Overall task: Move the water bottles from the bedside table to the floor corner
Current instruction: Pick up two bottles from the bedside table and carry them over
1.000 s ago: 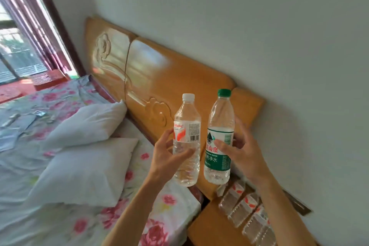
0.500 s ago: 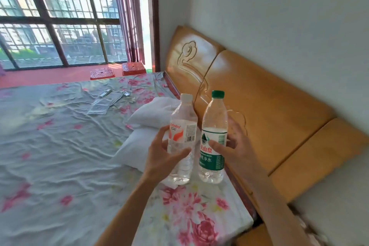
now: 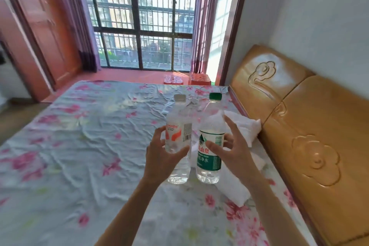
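I hold two clear water bottles upright in the air over the bed. My left hand [image 3: 162,157] grips the white-capped bottle [image 3: 179,133] with the red and white label around its middle. My right hand [image 3: 232,151] grips the green-capped bottle [image 3: 210,136] with the green and white label, thumb across the label and fingers behind it. The two bottles stand side by side, almost touching. The bedside table is out of view.
A bed with a flowered sheet [image 3: 89,156] fills the middle. Two white pillows [image 3: 242,126] lie by the carved wooden headboard [image 3: 299,126] on the right. Beyond the bed are a barred window [image 3: 139,16], purple curtains, two red stools [image 3: 199,79] and a wooden door [image 3: 36,26] at left.
My view has swung left from the headboard and bedside table toward the window. Both bottles have stayed in my hands and moved with me over the bed.
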